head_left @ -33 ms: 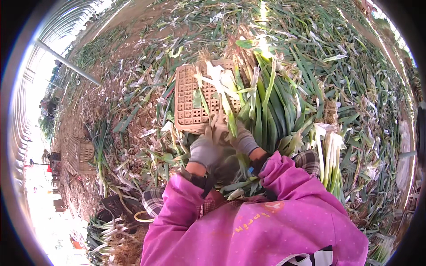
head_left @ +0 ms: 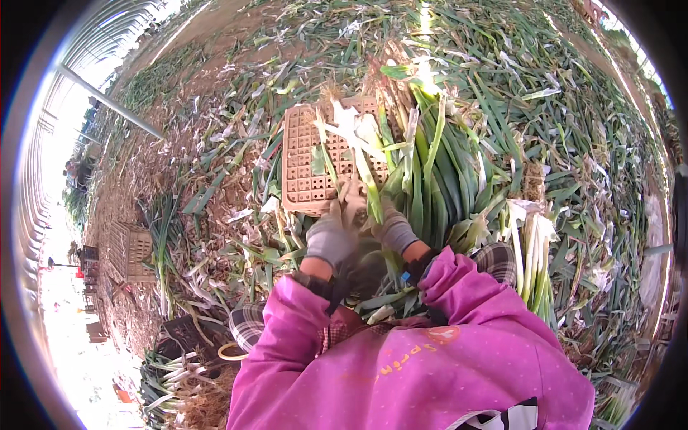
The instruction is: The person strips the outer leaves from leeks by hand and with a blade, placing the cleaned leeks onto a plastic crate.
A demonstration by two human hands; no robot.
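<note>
Leeks (head_left: pixel 365 172) lie loose across the perforated face of a tan plastic crate (head_left: pixel 301 190); in the head view I see white shanks, brownish roots at the far end and pale green toward the wearer. The gloved left hand (head_left: pixel 331 236) is at the crate's near edge, blurred, and I can't tell whether its fingers grip anything. The gloved right hand (head_left: pixel 394 228) is just beside the green end of 1 stalk, fingers partly hidden among leaves, so I can't tell if they are closed on it. Yellow lettering and a red-orange motif mark the pink smock (head_left: pixel 466 358). A thick green bundle (head_left: pixel 451 172) lies along the crate's right side, a white-stemmed bunch (head_left: pixel 532 251) farther right, and another crate (head_left: pixel 125 251) well to the left. The 2 hands block part of my sight of the near edge; leaf litter (head_left: pixel 244 86) covers much of the ground.
</note>
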